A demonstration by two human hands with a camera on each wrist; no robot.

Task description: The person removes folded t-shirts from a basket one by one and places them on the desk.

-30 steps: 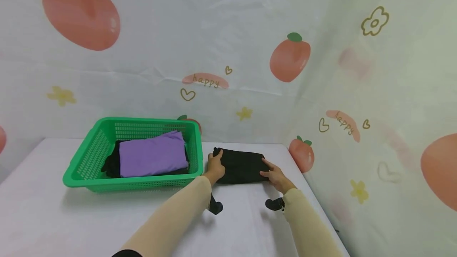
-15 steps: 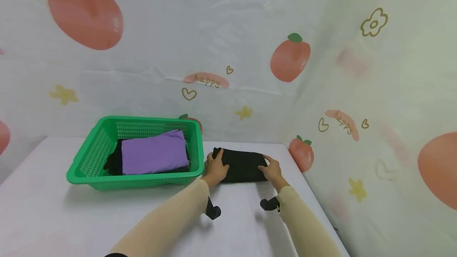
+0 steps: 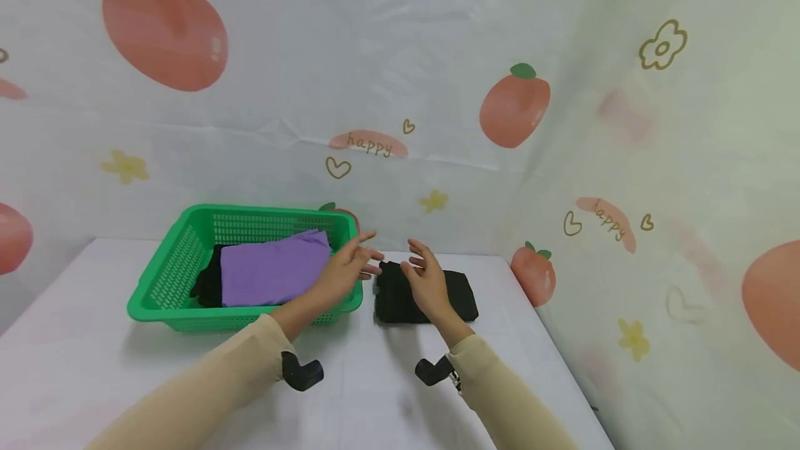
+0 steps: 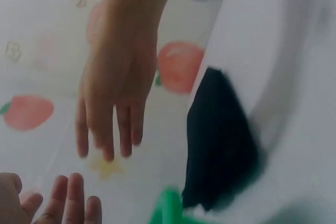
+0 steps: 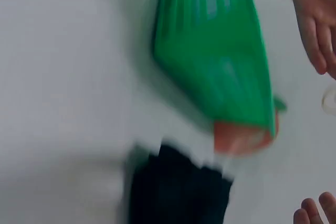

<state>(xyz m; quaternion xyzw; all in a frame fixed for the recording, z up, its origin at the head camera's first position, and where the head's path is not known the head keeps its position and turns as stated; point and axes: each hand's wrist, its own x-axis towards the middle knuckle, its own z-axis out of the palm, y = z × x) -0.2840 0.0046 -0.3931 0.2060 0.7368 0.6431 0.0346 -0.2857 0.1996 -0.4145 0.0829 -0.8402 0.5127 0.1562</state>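
Note:
A black folded cloth (image 3: pixel 461 298) lies flat on the table to the right of the green basket. In the head view my right hand (image 3: pixel 431 288) hovers over it, fingers loosely spread and holding nothing. My left hand (image 3: pixel 340 273) is raised in front of the basket's right end, its fingers apart and nothing in them. Both palms face each other across a gap, as the left wrist view also shows with the right hand (image 4: pixel 115 85) hanging above the left fingers (image 4: pixel 73 203). Inside the basket, a purple folded cloth (image 3: pixel 269 273) rests on black fabric (image 3: pixel 209 280).
The green plastic basket (image 3: pixel 150 312) stands on the left part of the white table (image 3: pixel 350 394). A fruit-printed curtain (image 3: pixel 400 54) closes off the back and right sides. Each wrist carries a black camera mount (image 3: pixel 303 372).
Both hands have let go of the black cloth and lifted off it. They have moved left, the left one to the basket's right end. The black cloth stays on the table.

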